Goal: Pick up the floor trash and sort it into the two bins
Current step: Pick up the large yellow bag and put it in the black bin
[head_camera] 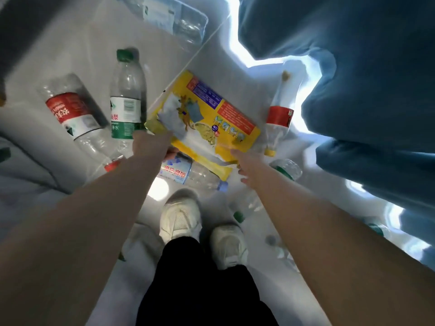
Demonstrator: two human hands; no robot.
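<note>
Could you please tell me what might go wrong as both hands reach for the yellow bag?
1. The yellow bag overlaps the blue-labelled bottle; lifting it may send that bottle rolling toward the shoes.
2. The right hand reaches only the bag's edge, so its hold may slip.
3. The left hand could knock the green-labelled bottle beside it.

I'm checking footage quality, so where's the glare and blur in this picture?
Head view: blown-out glare rims the blue fabric and spots the pale glossy floor near the white shoes; the right hand looks motion-blurred; the yellow printed plastic packet reads sharp.
</note>
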